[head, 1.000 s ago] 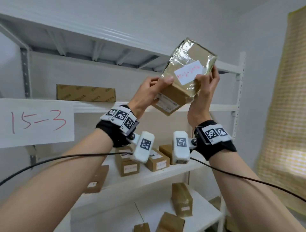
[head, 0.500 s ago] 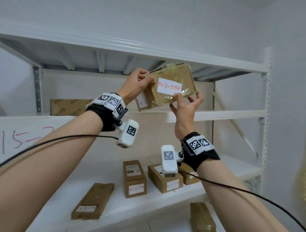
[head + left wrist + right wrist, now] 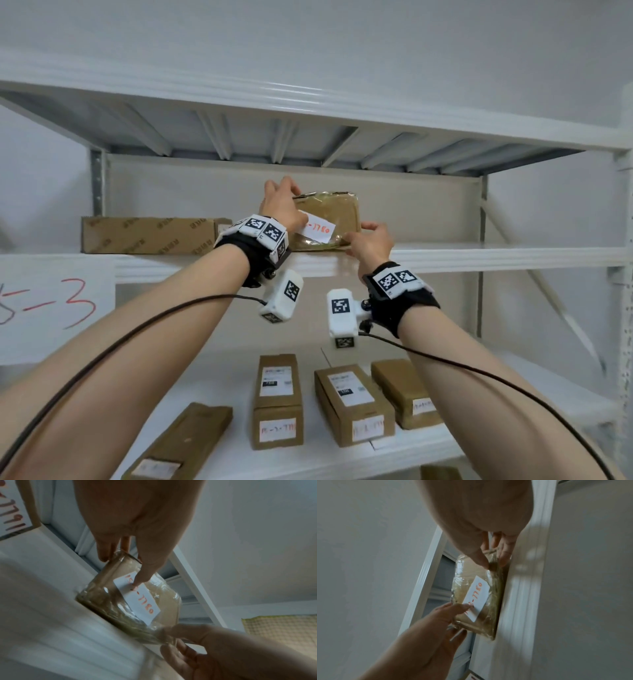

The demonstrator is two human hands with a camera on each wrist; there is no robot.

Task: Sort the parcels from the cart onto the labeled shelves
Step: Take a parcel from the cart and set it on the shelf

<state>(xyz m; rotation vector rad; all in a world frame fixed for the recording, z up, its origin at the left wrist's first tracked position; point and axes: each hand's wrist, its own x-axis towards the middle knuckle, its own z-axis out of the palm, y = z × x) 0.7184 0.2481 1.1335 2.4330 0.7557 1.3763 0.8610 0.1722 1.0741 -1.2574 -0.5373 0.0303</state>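
Observation:
A brown parcel (image 3: 337, 214) wrapped in clear tape, with a white label in red handwriting, stands on its long edge at the front of the upper shelf (image 3: 496, 257). My left hand (image 3: 286, 200) grips its upper left corner, thumb on the label and fingers over the top. My right hand (image 3: 363, 234) pinches its lower right corner at the shelf lip. In the left wrist view the parcel (image 3: 106, 595) sits below my left hand (image 3: 133, 536), with the right hand (image 3: 197, 649) underneath. In the right wrist view my right hand (image 3: 488, 555) pinches the parcel (image 3: 467, 577) and my left hand (image 3: 436, 622) holds its far end.
A long flat cardboard box (image 3: 147, 235) lies on the same shelf just left of my left wrist. A paper sign (image 3: 51, 308) with red digits hangs on the shelf front at left. Several labelled boxes (image 3: 277, 397) sit on the shelf below. A white upright (image 3: 623, 274) bounds the right.
Both hands carried the parcel up and forward from mid-air and set it on the upper shelf. It turned from tilted to standing level on its long edge.

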